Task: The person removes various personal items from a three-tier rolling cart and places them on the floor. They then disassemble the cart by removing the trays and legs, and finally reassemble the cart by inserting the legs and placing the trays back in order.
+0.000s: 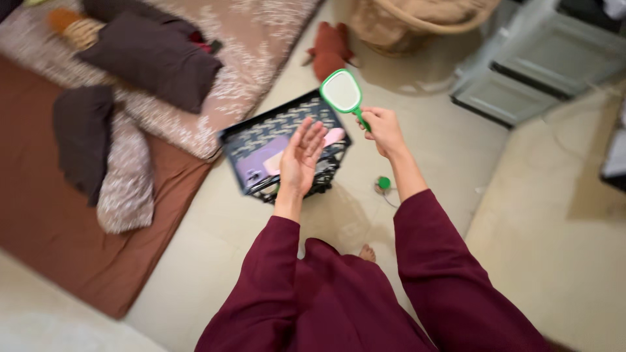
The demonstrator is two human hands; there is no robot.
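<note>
My right hand [383, 130] is clenched around the green handle of a small hand mirror [342, 92], holding it up with the oval green-rimmed glass tilted away to the upper left. My left hand [301, 156] is released, fingers spread and palm turned toward the mirror, gripping nothing and hovering just beside it. Both hands hang above a black wire basket [257, 135] that stands on the pale floor [202, 248]; inside it I make out a purple flat item [257, 164] and something pink [334, 135], partly hidden by my left hand. A small green round object [384, 183] lies on the floor just right of the basket, near my right forearm. To the left, a brown mattress [39, 208] carries a patterned beige blanket [248, 39] and 2 dark pillows [153, 58]. A reddish-brown soft toy [329, 49] lies on the floor beyond the basket, next to a woven basket [417, 19]. My sleeves are maroon.
</note>
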